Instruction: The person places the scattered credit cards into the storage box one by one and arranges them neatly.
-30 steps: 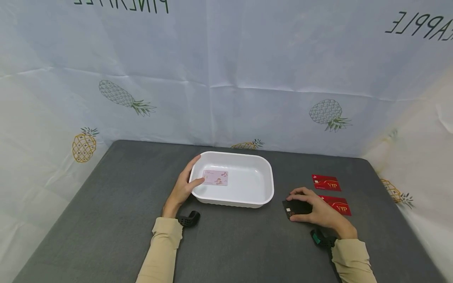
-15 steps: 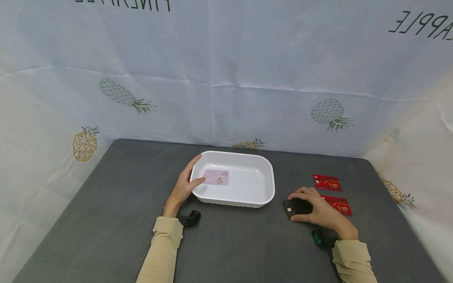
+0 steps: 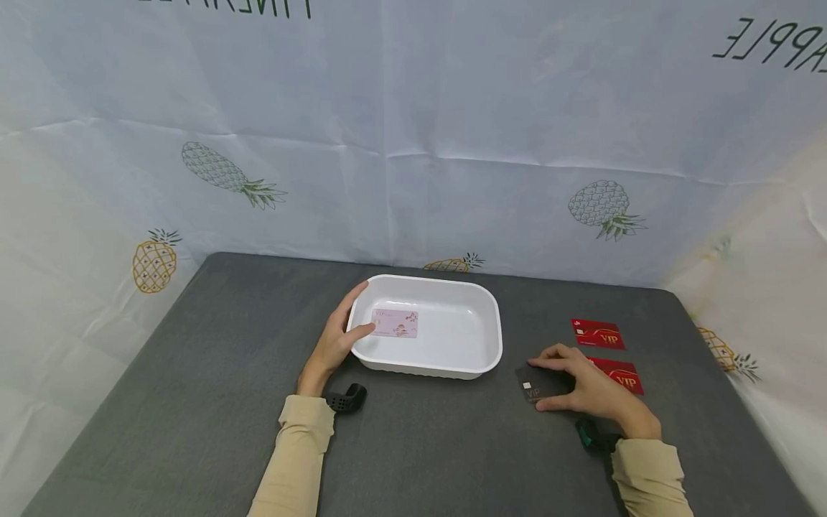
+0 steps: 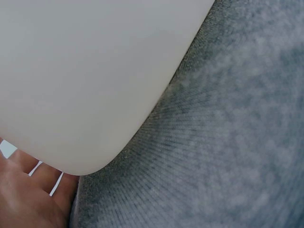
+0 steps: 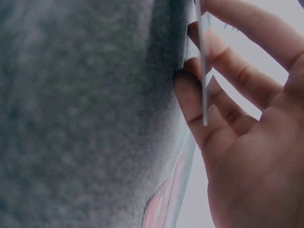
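In the head view, my left hand holds the left end of a white plastic tray, thumb over the rim and fingers along the outer side. A pale pink VIP card lies in the tray near that thumb. To the right, my right hand pinches a black VIP card by its edges between thumb and fingers. The right wrist view shows this card edge-on, raised off the table between the fingertips. My palm hides part of it in the head view.
Two red VIP cards lie on the dark grey table: the farther red card in full sight, the nearer red card partly behind my right hand. A pineapple-print cloth hangs behind the table's far edge.
The right hand has shifted slightly right, and its thumb and fingers are farther apart on the black card. The card now looks lighter and tilted. Left hand and tray stay in place.
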A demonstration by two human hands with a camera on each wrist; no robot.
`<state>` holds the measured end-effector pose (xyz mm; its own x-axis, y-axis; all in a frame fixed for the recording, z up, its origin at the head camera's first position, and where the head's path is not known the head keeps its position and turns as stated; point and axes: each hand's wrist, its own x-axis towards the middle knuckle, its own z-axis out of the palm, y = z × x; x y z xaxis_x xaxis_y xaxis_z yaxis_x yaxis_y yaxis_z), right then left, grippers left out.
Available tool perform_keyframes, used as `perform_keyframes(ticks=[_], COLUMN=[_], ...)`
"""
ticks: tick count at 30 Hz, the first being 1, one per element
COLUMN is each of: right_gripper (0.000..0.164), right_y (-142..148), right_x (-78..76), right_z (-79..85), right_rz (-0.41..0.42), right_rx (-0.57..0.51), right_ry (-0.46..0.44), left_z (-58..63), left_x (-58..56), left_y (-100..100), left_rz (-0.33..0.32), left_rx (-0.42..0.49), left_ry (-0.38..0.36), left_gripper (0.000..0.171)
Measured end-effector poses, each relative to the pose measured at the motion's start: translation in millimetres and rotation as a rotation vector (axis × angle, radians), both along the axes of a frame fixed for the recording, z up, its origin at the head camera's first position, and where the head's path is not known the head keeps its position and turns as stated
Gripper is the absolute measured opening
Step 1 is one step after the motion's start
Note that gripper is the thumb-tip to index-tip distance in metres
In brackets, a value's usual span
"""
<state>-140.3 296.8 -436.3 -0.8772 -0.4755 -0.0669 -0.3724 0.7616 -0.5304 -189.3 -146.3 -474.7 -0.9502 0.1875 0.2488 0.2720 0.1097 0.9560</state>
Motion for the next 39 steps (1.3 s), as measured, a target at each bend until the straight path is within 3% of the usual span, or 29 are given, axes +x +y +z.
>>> perform_keyframes(ticks=[31, 39], right_gripper=[0.065, 0.061], right_y=[0.2, 1.2], right_x=[-3.7, -4.8], right_z=[0.2, 2.4], right_rz=[-0.067, -0.085], right_rx=[0.043, 0.012], right_ry=[0.077, 0.115], left_z=[-0.1, 0.7], left_x=[-1.2, -1.6], left_y=[-1.6, -0.4], left_rz=[0.000, 0.003], left_rx=[-0.011, -0.006], left_ry=[-0.030, -0.024], left_gripper=[0.077, 0.077])
